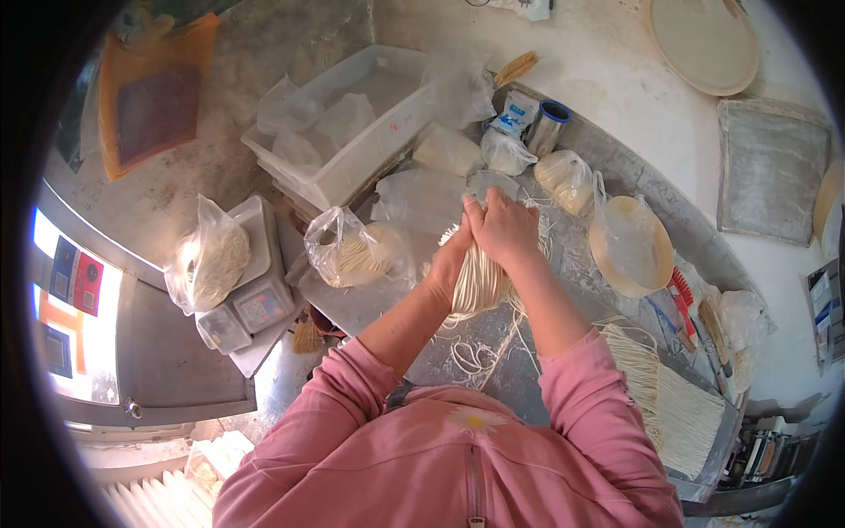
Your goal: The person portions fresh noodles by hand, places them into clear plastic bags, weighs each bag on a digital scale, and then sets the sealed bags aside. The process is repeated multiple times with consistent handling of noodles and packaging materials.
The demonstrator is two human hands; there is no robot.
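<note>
A thick bundle of pale fresh noodles [480,284] hangs folded between my two hands over the floury grey worktop [403,310]. My left hand [454,261] presses on the bundle's left side. From the top right, my right hand [507,228] grips it, the fingers partly hidden behind the palm. Both thumbs lie close together at the top. Loose strands [474,356] are scattered on the worktop below. Left of my hands sits a clear plastic bag of noodles [363,254]. More long noodles [630,363] lie beside my right forearm, next to a sheet of cut strands [690,419].
At the left, another bagged bundle of noodles [221,254] rests on a weighing scale [264,303]. Behind are a white plastic tub [356,148], a metal canister [549,129] and a bag of dough [564,181]. A round sieve [597,257] and a red brush [680,290] lie right.
</note>
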